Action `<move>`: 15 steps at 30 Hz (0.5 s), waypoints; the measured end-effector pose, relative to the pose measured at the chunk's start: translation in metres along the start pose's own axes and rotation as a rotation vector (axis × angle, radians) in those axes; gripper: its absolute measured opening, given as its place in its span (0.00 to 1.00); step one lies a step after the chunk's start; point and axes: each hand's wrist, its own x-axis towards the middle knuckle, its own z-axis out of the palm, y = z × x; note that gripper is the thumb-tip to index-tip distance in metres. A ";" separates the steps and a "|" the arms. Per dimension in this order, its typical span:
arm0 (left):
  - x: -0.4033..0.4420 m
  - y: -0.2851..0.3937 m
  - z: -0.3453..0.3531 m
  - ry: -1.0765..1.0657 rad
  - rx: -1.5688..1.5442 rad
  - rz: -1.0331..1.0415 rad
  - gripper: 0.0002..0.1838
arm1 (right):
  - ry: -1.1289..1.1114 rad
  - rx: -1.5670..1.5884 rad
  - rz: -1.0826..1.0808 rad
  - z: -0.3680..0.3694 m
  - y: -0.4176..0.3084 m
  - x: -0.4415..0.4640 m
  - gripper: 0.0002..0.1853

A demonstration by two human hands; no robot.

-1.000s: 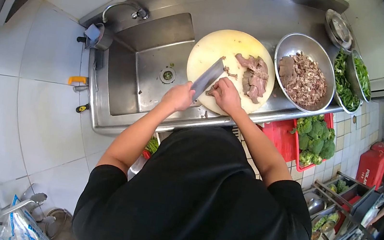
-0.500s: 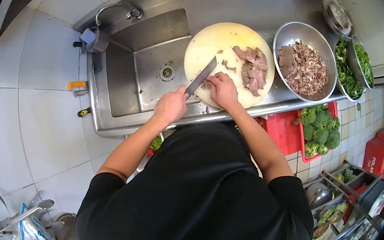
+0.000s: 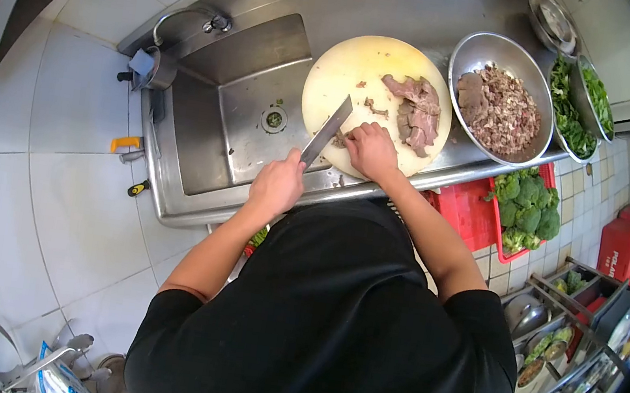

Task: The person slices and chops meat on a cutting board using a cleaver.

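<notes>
In the head view my left hand [image 3: 278, 183] is closed round the handle of a cleaver-like knife [image 3: 327, 134], its blade slanting up and right over the round cutting board [image 3: 336, 68]. Just right of the blade, my right hand [image 3: 373, 150] has its fingers curled down on a small piece of meat, mostly hidden beneath them. Brown cooked meat slices [image 3: 420, 113] lie in a pile on the board's right half. Several meat scraps [image 3: 375, 109] are scattered left of that pile. Right of the board stands a steel bowl [image 3: 467, 57] holding chopped meat [image 3: 510, 115].
The board overlaps the right side of a steel sink [image 3: 261, 90] with a tap [image 3: 217, 22]. Bowls of cut greens [image 3: 571, 123] stand at the far right. Below the counter edge sits a red basket [image 3: 499, 235] of broccoli [image 3: 530, 205]. An orange handle [image 3: 125, 143] hangs at the left.
The knife has shifted slightly left, away from my right fingers. My right hand has moved a little to the right. The meat pile and bowl look the same.
</notes>
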 end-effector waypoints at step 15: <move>0.018 -0.013 0.021 -0.017 0.015 0.031 0.13 | 0.085 0.150 -0.142 0.012 -0.004 0.012 0.05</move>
